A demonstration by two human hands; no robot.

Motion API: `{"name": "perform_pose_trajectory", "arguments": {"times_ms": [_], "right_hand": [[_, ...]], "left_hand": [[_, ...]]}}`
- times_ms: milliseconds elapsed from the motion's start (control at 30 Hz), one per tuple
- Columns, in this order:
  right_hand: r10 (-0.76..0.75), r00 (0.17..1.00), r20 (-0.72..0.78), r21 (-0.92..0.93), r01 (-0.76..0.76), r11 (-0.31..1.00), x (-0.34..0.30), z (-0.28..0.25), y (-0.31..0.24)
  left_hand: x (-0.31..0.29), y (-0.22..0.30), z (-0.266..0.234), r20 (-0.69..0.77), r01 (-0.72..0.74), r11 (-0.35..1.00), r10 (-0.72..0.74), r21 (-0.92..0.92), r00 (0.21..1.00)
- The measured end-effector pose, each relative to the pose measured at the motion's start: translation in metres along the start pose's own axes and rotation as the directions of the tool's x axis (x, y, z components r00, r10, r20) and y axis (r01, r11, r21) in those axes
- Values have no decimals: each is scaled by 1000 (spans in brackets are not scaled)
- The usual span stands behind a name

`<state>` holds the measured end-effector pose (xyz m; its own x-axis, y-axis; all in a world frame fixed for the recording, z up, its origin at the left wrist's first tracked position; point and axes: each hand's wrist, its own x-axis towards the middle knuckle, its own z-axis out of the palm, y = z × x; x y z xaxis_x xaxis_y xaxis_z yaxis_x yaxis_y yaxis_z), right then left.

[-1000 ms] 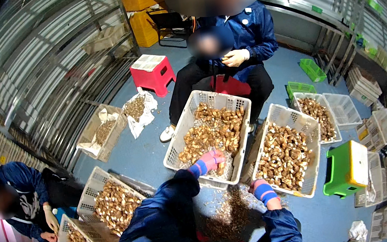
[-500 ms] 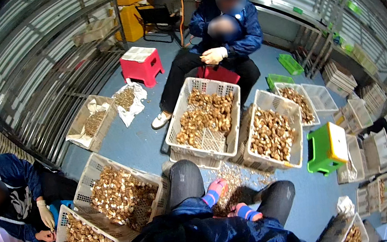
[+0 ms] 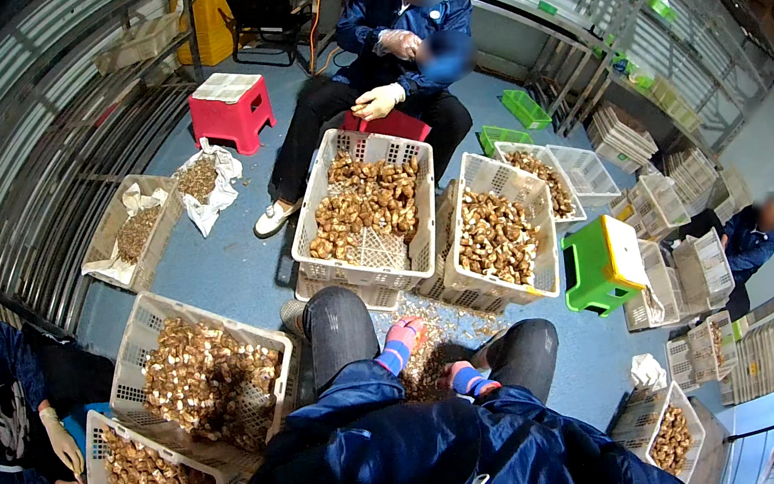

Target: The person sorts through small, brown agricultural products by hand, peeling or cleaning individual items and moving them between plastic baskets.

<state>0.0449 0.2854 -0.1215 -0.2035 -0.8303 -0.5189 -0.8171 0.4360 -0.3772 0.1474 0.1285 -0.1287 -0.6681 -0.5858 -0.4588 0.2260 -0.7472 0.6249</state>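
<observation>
Left hand [image 3: 406,336] and right hand [image 3: 452,373], both gloved, hovered low between knees over mushroom scraps [image 3: 427,365] on floor; grip of either hidden. White crate of mushrooms [image 3: 364,207] just ahead.

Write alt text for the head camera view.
Seated, the person lowers both gloved hands, left hand and right hand, over mushroom scraps on the floor between their knees. White crates of brown mushrooms surround them, with other workers nearby.

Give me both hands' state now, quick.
Left hand: gloved, low over the mushroom scraps between the knees; grip cannot be told.
Right hand: mostly hidden; cannot be told.
</observation>
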Motion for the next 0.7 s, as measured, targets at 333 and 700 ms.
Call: {"name": "perform_pose_trajectory", "arguments": {"times_ms": [333,700], "right_hand": [[272,906,-325,803,112,586,-29,-66,-18],[268,779,-567,815,484,319,-113,-179,-60]], "left_hand": [[-64,98,72,319,186,979,-148,-90,936],[-129,150,156,543,-190,960,48,208,838]]}}
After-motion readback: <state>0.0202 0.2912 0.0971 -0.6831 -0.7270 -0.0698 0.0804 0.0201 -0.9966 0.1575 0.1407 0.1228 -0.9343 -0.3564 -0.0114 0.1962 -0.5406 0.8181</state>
